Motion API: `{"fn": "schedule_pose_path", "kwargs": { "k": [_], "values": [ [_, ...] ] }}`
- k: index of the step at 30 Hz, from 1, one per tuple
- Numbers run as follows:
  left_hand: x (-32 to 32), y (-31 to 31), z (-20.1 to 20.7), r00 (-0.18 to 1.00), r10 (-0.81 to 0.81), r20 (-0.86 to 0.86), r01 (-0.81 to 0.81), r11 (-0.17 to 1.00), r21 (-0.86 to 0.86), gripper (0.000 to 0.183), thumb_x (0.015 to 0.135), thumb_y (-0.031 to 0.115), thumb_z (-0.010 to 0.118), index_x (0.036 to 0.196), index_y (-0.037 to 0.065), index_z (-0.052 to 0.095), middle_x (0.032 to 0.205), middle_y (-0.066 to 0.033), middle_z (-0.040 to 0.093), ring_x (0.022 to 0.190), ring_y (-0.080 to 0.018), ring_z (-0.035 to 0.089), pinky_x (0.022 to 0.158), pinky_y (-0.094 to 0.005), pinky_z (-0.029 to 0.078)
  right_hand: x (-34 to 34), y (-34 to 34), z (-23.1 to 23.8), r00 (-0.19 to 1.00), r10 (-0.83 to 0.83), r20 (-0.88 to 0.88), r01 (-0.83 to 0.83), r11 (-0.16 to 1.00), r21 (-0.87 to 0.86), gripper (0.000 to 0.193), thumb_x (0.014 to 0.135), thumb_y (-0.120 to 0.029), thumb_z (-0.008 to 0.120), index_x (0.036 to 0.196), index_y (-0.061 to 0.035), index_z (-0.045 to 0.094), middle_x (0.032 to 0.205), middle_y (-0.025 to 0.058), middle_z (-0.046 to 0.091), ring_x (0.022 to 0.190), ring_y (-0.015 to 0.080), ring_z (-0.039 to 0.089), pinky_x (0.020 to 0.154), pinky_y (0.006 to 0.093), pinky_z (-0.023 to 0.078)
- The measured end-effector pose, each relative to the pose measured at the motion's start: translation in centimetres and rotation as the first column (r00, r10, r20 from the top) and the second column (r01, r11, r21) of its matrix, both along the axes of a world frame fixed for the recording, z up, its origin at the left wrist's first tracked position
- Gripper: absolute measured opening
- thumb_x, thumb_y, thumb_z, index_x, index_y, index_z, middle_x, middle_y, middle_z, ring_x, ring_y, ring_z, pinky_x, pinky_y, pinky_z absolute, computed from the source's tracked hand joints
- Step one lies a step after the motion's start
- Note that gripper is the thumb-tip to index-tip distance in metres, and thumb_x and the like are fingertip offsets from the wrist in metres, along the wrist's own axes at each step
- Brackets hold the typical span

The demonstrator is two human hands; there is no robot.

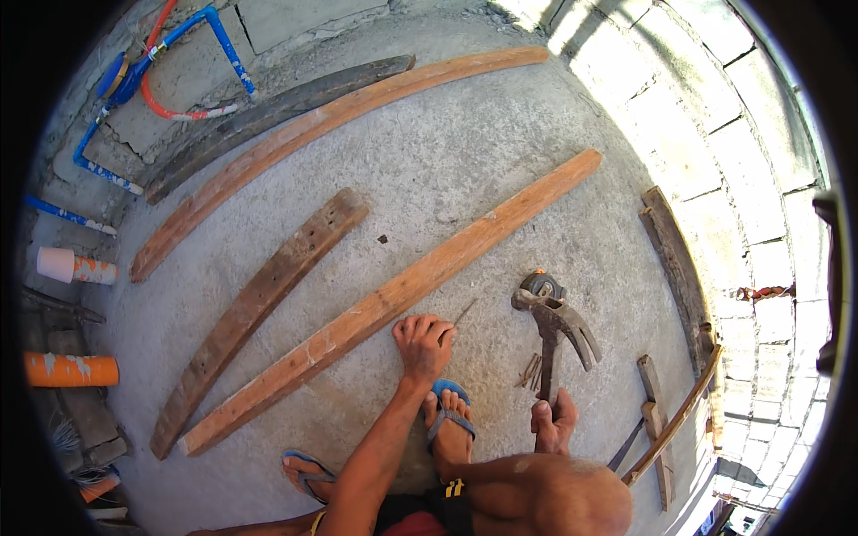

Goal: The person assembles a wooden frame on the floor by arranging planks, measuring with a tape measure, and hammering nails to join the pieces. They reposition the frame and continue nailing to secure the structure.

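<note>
My right hand (556, 422) grips the handle of a claw hammer (552, 322), its metal head raised toward the far side and its claw curving to the right. Behind the hammer head, partly covered by it, sits a tape measure (542, 283). My left hand (423, 346) is closed low over the floor, beside the near edge of a long reddish wooden beam (393, 299). A thin nail (466, 311) sticks out from its fingertips. Several loose nails (529, 370) lie left of the hammer handle.
A darker plank with holes (259, 313) lies left of the beam. Two more timbers, one reddish (331, 116) and one dark grey (277, 107), lie along the far wall. Wood pieces (661, 433) rest at right by the block wall (715, 161). Blue pipes (170, 45) stand at far left.
</note>
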State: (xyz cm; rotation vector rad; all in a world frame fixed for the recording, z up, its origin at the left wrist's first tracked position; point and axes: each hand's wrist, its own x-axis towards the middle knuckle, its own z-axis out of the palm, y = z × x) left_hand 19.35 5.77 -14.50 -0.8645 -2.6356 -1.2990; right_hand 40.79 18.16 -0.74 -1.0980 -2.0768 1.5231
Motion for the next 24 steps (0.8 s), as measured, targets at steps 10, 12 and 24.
{"fn": "schedule_pose_path", "kwargs": {
  "k": [10,12,24],
  "values": [
    [-1.1,2.0,2.0,0.937,0.092,0.338,-0.012,0.973,-0.232,0.014,0.067,0.023,0.091,0.074,0.019,0.079,0.094,0.0023,0.067,0.109,-0.0265,0.050,0.099,-0.0541,0.026,-0.8,-0.6,-3.1,0.995,0.070,0.078,-0.085,0.972,0.218,0.040,0.097,-0.037,0.068,0.086,-0.0006,0.056,0.057,0.0056,0.046,0.053,0.0130,0.040,0.048,0.0334,0.033],
    [-1.1,2.1,1.9,0.929,0.095,0.359,-0.004,0.970,-0.245,0.015,0.066,0.024,0.091,0.075,0.019,0.079,0.094,0.0025,0.066,0.108,-0.0267,0.050,0.099,-0.0538,0.026,-1.3,-0.8,-4.0,0.989,0.091,0.115,-0.122,0.944,0.305,0.037,0.096,-0.035,0.068,0.088,0.0000,0.058,0.058,0.0082,0.049,0.053,0.0149,0.044,0.049,0.0346,0.036],
    [-1.4,2.8,2.4,0.898,0.159,0.410,-0.036,0.956,-0.292,0.019,0.060,0.023,0.094,0.071,0.018,0.079,0.092,0.0030,0.066,0.104,-0.0254,0.049,0.095,-0.0495,0.027,-3.0,-0.6,-3.8,0.889,0.113,0.443,-0.330,0.831,0.449,0.031,0.094,-0.030,0.070,0.088,-0.0017,0.058,0.059,0.0145,0.055,0.051,0.0278,0.055,0.053,0.0401,0.045]
  ]
}}
